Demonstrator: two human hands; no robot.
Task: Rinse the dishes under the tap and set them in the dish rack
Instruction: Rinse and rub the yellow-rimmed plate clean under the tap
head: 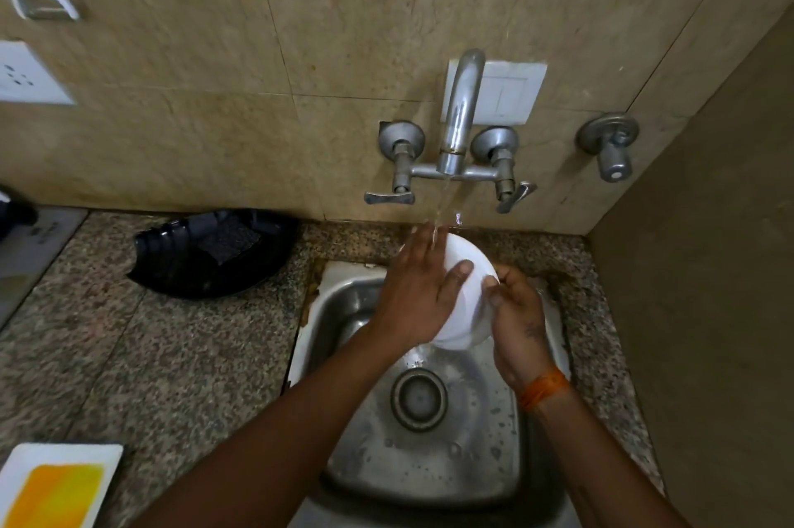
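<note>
White bowl (466,304) tilted under tap (457,119) stream, above steel sink (343,312) | left hand (419,291) flat on it | right hand (515,312) pinching rim | black dish rack (206,257) left, apart

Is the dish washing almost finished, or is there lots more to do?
Not finished. Nothing looks done for sure: the black dish rack shows no clean dishes that I can make out. Right now the left hand rubs the white bowl under the running tap while the right hand grips its rim. Racking it is left.
</note>
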